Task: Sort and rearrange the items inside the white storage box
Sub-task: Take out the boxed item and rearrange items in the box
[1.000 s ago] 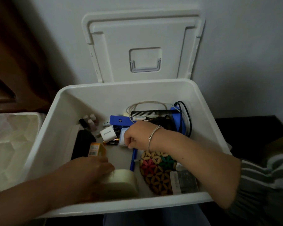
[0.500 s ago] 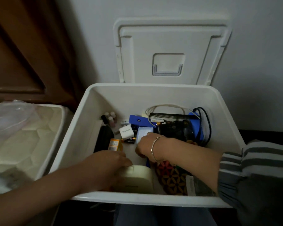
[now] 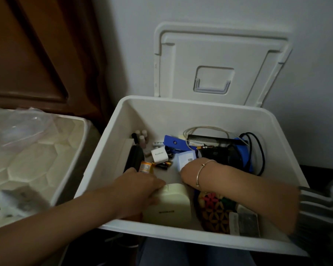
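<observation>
right hand point(image 3: 189, 172) has pulled nearer, its grip hidden; left hand point(image 3: 140, 189) clasps the cream case point(image 3: 171, 206) at lower centre, likely to reposition it.

Box point(image 3: 112, 150) floor bare centre; hair dryer point(image 3: 223, 154), black cable point(image 3: 263, 158) crowd back right.

I record both forearms bare, reaching forward and down, converging towards each other. My left hand point(image 3: 140, 186) lies palm down, its fingers curled over the top edge of the cream case point(image 3: 169, 206). The right wrist is bent; my right hand point(image 3: 190, 170) shows its back, fingers turned under and hidden. Grasp undetermined.
</observation>
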Motion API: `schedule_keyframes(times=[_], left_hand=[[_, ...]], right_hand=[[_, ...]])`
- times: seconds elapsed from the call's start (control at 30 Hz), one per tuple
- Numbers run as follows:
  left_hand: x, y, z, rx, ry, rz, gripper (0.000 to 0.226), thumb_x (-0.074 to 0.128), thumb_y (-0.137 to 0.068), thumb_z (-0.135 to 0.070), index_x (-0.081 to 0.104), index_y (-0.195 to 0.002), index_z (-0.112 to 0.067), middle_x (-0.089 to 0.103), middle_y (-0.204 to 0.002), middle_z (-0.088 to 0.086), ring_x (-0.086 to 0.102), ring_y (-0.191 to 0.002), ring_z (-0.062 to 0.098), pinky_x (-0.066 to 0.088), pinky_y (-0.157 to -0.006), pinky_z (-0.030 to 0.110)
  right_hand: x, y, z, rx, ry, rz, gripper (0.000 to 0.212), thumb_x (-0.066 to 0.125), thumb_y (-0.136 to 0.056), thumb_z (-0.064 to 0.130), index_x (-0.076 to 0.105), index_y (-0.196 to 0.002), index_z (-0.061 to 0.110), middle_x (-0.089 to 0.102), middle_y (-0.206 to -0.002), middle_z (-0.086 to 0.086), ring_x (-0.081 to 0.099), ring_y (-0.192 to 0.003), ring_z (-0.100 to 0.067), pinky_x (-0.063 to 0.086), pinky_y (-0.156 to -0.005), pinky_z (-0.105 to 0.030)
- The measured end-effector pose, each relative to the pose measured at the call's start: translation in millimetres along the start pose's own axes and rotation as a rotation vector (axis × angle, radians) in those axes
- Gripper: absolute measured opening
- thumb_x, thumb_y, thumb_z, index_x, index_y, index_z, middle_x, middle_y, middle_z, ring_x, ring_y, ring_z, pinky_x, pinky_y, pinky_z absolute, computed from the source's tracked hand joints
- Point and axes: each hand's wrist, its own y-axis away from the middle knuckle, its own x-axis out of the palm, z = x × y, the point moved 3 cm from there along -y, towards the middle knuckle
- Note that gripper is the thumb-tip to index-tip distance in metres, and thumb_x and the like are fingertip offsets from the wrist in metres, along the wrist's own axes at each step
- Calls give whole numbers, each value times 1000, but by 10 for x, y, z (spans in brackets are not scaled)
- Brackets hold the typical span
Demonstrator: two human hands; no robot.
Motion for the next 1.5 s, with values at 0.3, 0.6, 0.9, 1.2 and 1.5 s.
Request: schedule_keyframes(times=[0.3, 0.6, 0.9, 1.2, 1.5], left_hand=[[-96, -370, -63, -112, -175, 334, 29, 42, -100, -29, 47, -126, -15, 56, -124, 3, 50, -117, 24, 24, -106, 47], [131, -415, -133, -55, -304, 252, 47, 52, -93, -28, 40, -138, -17, 40, -140, 7, 36, -130, 25, 22, -105, 47], [123, -314, -281, 116, -252, 591, 74, 47, -97, -34, 1, -154, -24, -13, -161, 0, 5, -148, 27, 13, -115, 55], [97, -220, -357, 187, 53, 767, 55, 36, -103, -18, 15, -153, -20, 0, -162, -2, 4, -148, 18, 13, -119, 36], [-25, -403, -214, -127, 84, 350, 43, 44, -100, -21, 40, -142, -14, 40, -148, 7, 41, -133, 22, 35, -109, 34]], right_hand=[[-44, 137, -52, 66, -68, 83, 42, 58, -88, 7, 49, -127, -1, 52, -127, -19, 54, -113, -36, 50, -83, -42], [-54, 148, -82, 9, -66, 32, 30, 59, -86, 5, 58, -115, -1, 57, -117, -16, 57, -99, -31, 45, -66, -35], [-34, 131, -91, -31, -118, -6, 37, 61, -85, 7, 57, -121, 2, 59, -106, -12, 58, -92, -27, 53, -73, -37], [-105, 191, -185, -113, -393, -122, 33, 50, -91, 4, 64, -119, 13, 62, -121, -2, 58, -101, -18, 41, -77, -22], [83, 1126, -657, 419, -572, -594, 35, 55, -90, 36, 54, -124, 31, 58, -122, 5, 52, -111, -17, 41, -95, -35]])
